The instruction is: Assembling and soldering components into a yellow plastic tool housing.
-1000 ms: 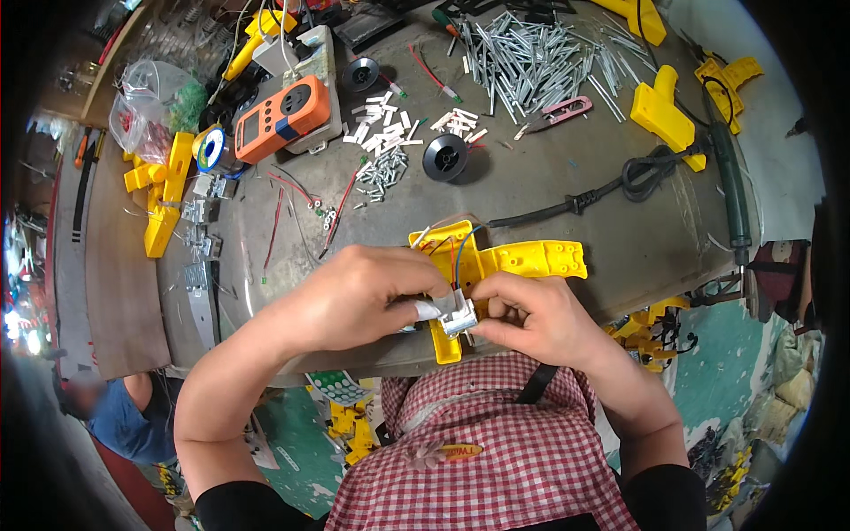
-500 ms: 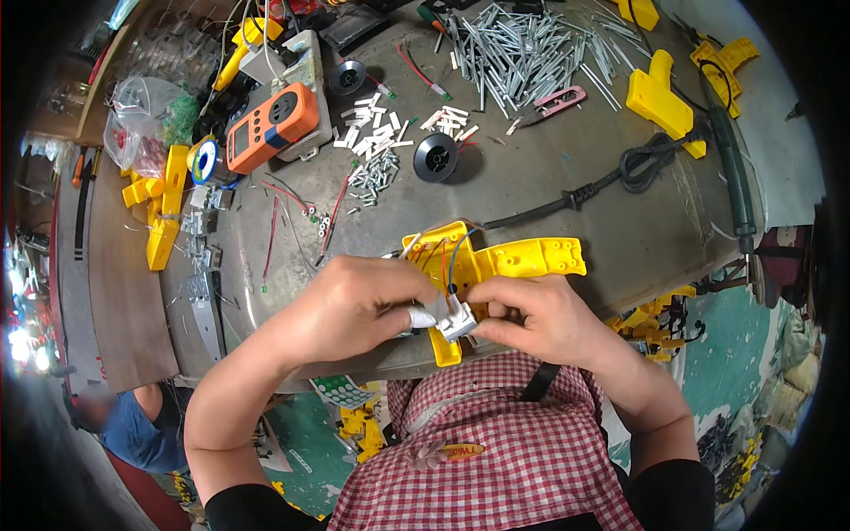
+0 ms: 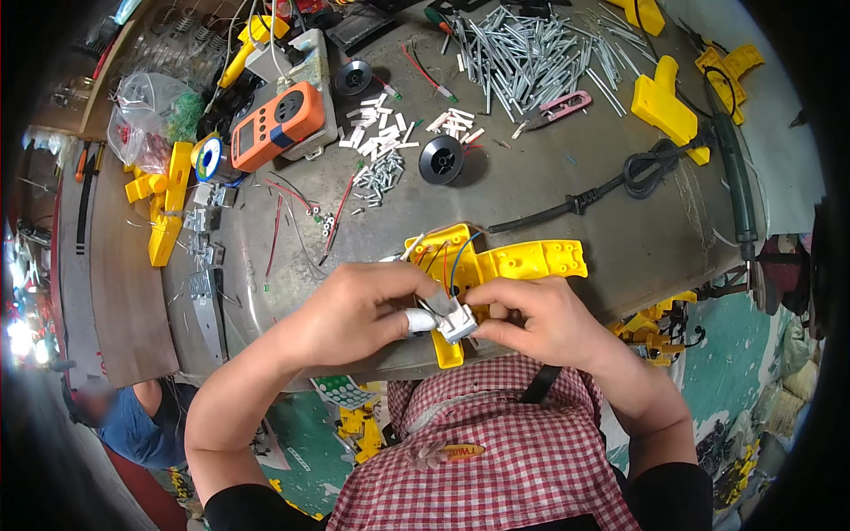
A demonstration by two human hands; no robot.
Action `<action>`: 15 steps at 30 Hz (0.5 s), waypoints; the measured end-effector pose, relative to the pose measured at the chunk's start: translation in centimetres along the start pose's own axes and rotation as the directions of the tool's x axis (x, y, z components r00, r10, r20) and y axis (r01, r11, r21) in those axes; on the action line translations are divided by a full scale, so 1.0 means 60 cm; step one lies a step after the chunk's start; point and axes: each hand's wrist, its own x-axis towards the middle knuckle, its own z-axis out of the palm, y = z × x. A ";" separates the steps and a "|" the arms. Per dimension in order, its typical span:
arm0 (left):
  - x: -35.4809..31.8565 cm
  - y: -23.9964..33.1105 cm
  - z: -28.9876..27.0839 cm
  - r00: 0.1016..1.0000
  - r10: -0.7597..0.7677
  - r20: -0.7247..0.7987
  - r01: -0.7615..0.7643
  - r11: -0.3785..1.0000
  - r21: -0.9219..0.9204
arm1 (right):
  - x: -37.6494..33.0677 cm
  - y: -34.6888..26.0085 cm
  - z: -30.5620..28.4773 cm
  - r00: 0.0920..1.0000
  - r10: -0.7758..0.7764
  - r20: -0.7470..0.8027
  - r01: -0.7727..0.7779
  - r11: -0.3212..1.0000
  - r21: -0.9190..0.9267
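Note:
A yellow plastic casing (image 3: 522, 263) lies open on the grey metal table (image 3: 549, 195) near its front edge, with thin red, blue and black wires rising from it. Over its near end, my left hand (image 3: 354, 311) and my right hand (image 3: 540, 320) meet on a small white and grey part (image 3: 452, 319) joined to those wires. My left thumb wears a white wrap and presses the part from the left. The fingers of my right hand pinch it from the right. My hands hide the casing's lower section.
An orange handheld meter (image 3: 274, 124) lies at the back left. White connectors (image 3: 381, 133), a pile of silver metal pins (image 3: 531, 53), two black spools (image 3: 441, 159), pink cutters (image 3: 562, 106), a black cable (image 3: 620, 181) and more yellow casings (image 3: 668, 106) lie about. Another person (image 3: 124, 425) is at lower left.
Both hands stay on the small part over the casing. The view has shifted slightly, and the casing sits a little more toward the right.

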 end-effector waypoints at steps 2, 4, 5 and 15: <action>-0.003 -0.009 0.009 1.000 -0.004 -0.006 0.004 0.994 -0.112 | 0.000 -0.002 0.003 1.000 -0.002 0.006 0.002 1.000 0.010; -0.004 0.011 0.009 0.988 -0.154 -0.005 0.151 0.977 -0.149 | 0.005 -0.006 0.001 1.000 -0.004 0.014 0.004 1.000 0.004; -0.003 0.021 0.009 0.955 -0.297 0.003 0.293 0.938 -0.185 | 0.004 -0.006 0.001 1.000 -0.003 0.018 0.003 1.000 0.003; -0.017 0.026 0.052 0.980 -0.088 -0.181 0.120 0.977 0.174 | 0.005 -0.007 0.007 0.999 0.030 0.010 -0.031 0.999 0.029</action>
